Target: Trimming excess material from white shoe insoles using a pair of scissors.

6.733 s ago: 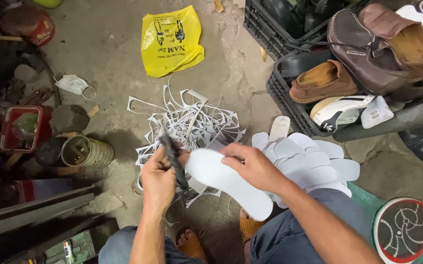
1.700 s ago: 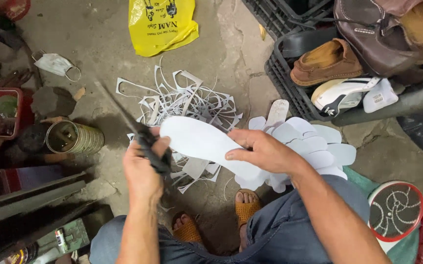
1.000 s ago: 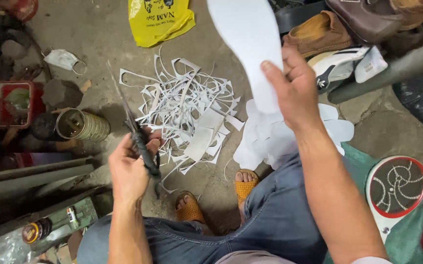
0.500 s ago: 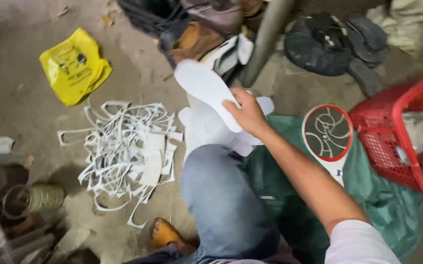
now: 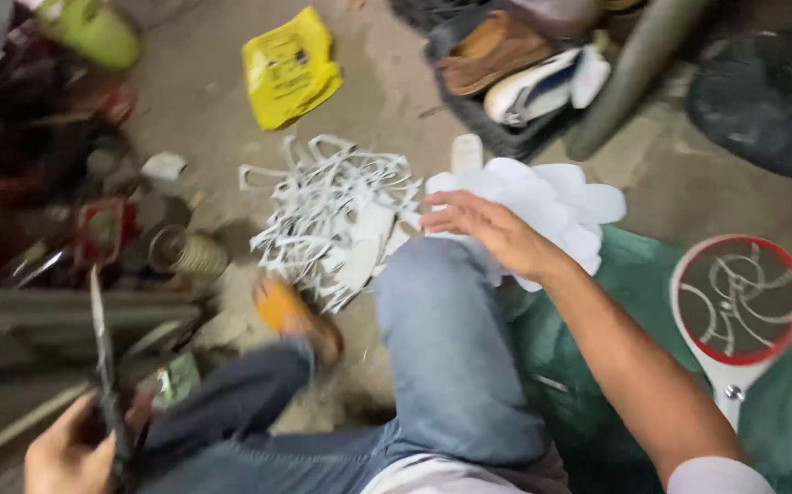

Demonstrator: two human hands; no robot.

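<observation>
**A:** What's the ground like in the head view?

**B:** A bare, stained concrete floor [image 5: 387,82], dim and cluttered, seen from above by a seated person in blue jeans [image 5: 451,366]. The picture is motion-blurred, so small detail is lost.

**A:** Where are the hands?

**B:** The right hand [image 5: 492,229] is near the centre, flat with fingers spread, holding nothing. It rests on or just over the stack of white cut insoles [image 5: 551,197], which fans out towards one o'clock. The left hand [image 5: 71,453] is at the eight o'clock corner, fist closed around the handles of a pair of long dark scissors [image 5: 103,366], blades pointing up towards twelve.

**A:** And round about?

**B:** Just left of the insoles, at eleven o'clock from the right hand, lies a tangled heap of white offcut strips [image 5: 336,215]. Beyond it, towards twelve, a crumpled yellow plastic bag [image 5: 290,69]. At one o'clock a dark crate with a brown shoe [image 5: 487,55] and a white shoe [image 5: 542,82], and a grey pipe [image 5: 634,73] leaning beside it. At three o'clock a red-rimmed racket-shaped swatter [image 5: 739,306] lies on green cloth [image 5: 634,302].

**A:** Anything in the way?

**B:** The raised knee sits between the two hands. An orange sandal [image 5: 295,316] is at the edge of the offcuts. At nine o'clock, a rusty tin [image 5: 185,252] among dark blurred junk.
</observation>
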